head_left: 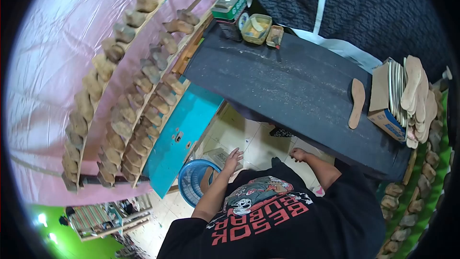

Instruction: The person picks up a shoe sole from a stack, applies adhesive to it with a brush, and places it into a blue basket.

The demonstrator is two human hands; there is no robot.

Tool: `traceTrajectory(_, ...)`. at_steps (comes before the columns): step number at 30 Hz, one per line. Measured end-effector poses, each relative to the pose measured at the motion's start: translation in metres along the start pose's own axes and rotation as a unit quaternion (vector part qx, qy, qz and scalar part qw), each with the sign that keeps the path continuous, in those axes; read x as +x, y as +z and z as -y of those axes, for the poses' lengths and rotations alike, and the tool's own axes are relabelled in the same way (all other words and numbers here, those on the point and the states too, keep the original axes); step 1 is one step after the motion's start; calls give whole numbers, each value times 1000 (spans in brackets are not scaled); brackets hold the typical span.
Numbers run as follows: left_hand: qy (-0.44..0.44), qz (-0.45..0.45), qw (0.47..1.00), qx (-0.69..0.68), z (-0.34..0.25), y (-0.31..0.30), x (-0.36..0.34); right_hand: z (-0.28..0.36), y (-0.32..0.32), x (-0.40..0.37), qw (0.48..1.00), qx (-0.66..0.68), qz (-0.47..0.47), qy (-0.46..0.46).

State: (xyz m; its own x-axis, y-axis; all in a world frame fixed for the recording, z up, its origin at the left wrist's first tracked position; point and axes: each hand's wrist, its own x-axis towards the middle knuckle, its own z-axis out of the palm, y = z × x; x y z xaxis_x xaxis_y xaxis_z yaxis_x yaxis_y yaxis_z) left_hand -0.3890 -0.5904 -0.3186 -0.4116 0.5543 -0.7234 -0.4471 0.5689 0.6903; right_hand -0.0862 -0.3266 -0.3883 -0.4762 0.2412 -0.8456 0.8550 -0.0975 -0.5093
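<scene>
My left hand point(233, 157) is held out over the tiled floor, fingers apart and nothing in it. Below and left of it stands a blue plastic basket point(187, 181) with brown pieces inside. My right hand point(298, 154) is near the front edge of the dark-covered table point(287, 81), apart from it. Its fingers are curled in, and no object shows in them. On the table's right part lies a single tan insole-shaped piece point(357, 103). Beside it a cardboard box point(380, 86) holds a stack of thin sheets, with more insole-shaped pieces point(415, 91) leaning against its right side.
At the table's back left stand a green-and-black can point(230, 7), a yellowish tub point(256, 29) and a smaller container point(274, 37). Shelves of wooden shoe lasts point(104, 67) line the left. More lasts point(405, 220) are at right. A teal panel point(179, 136) juts out left.
</scene>
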Motion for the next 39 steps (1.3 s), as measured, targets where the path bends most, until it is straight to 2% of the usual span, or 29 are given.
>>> traceTrajectory(2, 1, 54, 998, 14, -19, 8, 8, -24, 4, -1, 998, -31, -39, 46)
traceTrajectory(3, -7, 63, 998, 26, -25, 6, 13, -81, 14, 37, 998, -15, -40, 54)
traceTrajectory(4, -33, 89, 995, 28, -28, 5, 18, -130, 27, 72, 986, -152, -62, -19)
traceTrajectory(5, -59, 118, 991, 26, -30, 7, 23, -152, 47, 109, 950, -288, -83, -87)
traceTrajectory(6, -80, 139, 985, 57, -35, 5, 26, -103, 47, 54, 974, -215, -76, 16)
traceTrajectory(7, -112, 164, 977, 77, -34, 1, 38, -92, 58, 42, 974, -214, -70, 2)
traceTrajectory(8, -124, 191, 968, 104, -41, 2, 39, -75, 64, 35, 978, -207, -15, -18)
traceTrajectory(9, -126, 219, 958, 133, -57, 9, 45, -56, 73, 27, 993, -115, -17, 7)
traceTrajectory(10, -121, 240, 953, 142, -75, 15, 49, -35, 76, 13, 995, -63, -11, -72)
traceTrajectory(11, -130, 289, 936, 152, -92, 19, 49, -35, 88, 23, 995, -35, -69, -67)
traceTrajectory(13, -137, 350, 911, 167, -124, 26, 49, -16, 90, 23, 992, 19, -111, -53)
traceTrajectory(15, -84, 494, 848, 175, -160, 39, 53, 13, 82, 1, 986, 23, -159, -50)
traceTrajectory(16, -81, 546, 820, 154, -181, 48, 50, 35, 74, -15, 988, 43, -145, -9)
traceTrajectory(17, -89, 557, 811, 158, -201, 56, 46, 64, 64, -40, 984, 53, -167, -21)
traceTrajectory(18, -82, 607, 774, 162, -220, 65, 42, 86, 54, -58, 980, 63, -188, -32)
traceTrajectory(20, -77, 678, 709, 175, -252, 85, 38, 97, 37, -70, 958, 208, -142, -138)
traceTrajectory(22, -79, 726, 663, 167, -269, 105, 39, 148, 11, -132, 934, 321, -86, -133)
traceTrajectory(23, -81, 746, 642, 156, -274, 114, 40, 156, 2, -148, 930, 330, -94, -130)
traceTrajectory(27, -100, 766, 628, 93, -289, 153, 31, 156, -24, -181, 904, 380, -126, -150)
traceTrajectory(29, -85, 719, 688, 53, -290, 169, 27, 143, -32, -190, 891, 294, -287, -193)
traceTrajectory(30, -72, 720, 688, 48, -285, 178, 33, 138, -37, -196, 887, 302, -291, -194)
traceTrajectory(32, -71, 714, 694, 58, -287, 192, 33, 131, -56, -213, 838, 262, -449, -167)
traceTrajectory(33, -69, 705, 703, 59, -289, 199, 33, 128, -66, -221, 834, 264, -452, -172)
traceTrajectory(35, -68, 709, 698, 71, -293, 217, 37, 118, -84, -233, 794, 240, -553, -82)
traceTrajectory(37, -80, 699, 707, 70, -298, 236, 41, 98, -101, -234, 775, 237, -582, -60)
traceTrajectory(39, -67, 672, 733, 79, -301, 259, 40, 74, -119, -231, 741, 107, -663, 29)
